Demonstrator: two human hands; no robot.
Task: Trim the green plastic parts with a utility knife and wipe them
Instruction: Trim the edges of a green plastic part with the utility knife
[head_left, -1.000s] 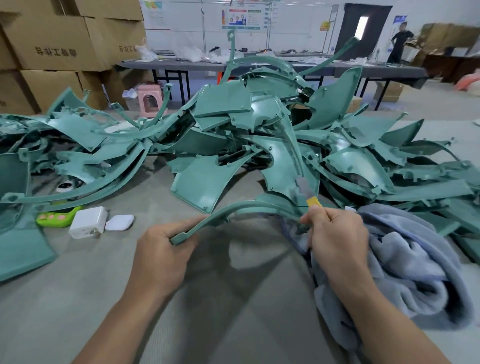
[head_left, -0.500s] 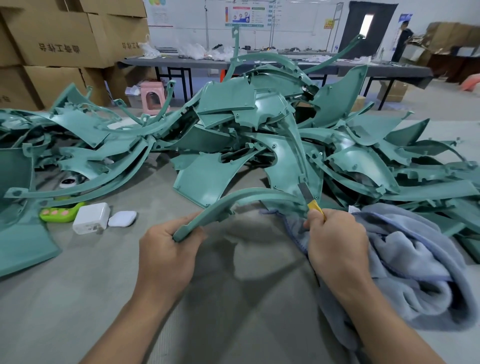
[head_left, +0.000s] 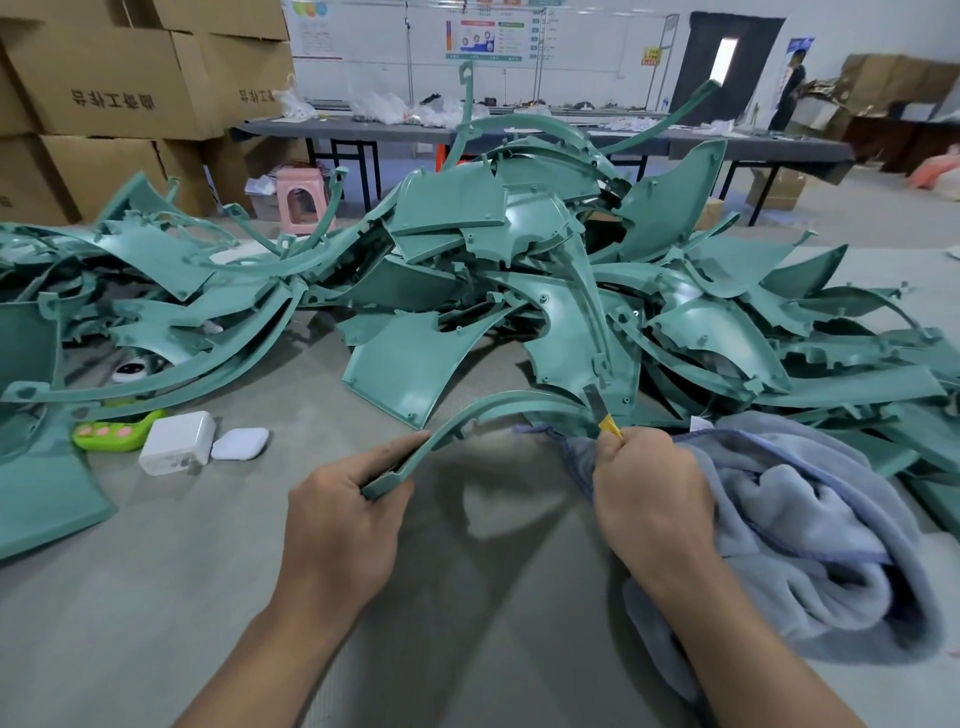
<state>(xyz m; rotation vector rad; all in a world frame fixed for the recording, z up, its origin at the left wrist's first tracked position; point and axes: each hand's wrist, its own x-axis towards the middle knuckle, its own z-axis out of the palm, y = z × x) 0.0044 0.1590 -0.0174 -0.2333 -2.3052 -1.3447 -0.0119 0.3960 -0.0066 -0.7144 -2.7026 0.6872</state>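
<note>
A long curved green plastic strip (head_left: 498, 408) arches over the grey table. My left hand (head_left: 345, 512) grips its near end. My right hand (head_left: 649, 493) grips a yellow utility knife (head_left: 605, 418), its grey blade pointing up against the strip's far end. A blue-grey towel (head_left: 800, 519) lies bunched under and to the right of my right hand; whether that hand also holds it I cannot tell. A big heap of green plastic parts (head_left: 519, 270) fills the table behind.
At the left lie a white charger block (head_left: 179, 441), a small white case (head_left: 240, 443) and a lime-green toy (head_left: 117, 430). Cardboard boxes (head_left: 119, 78) stand back left, a pink stool (head_left: 301, 200) and a long dark table (head_left: 519, 132) behind. A person stands far right.
Both hands and the curved strip have risen a little. The knife blade has slid slightly along the strip's far end. The camera has tilted up a bit.
</note>
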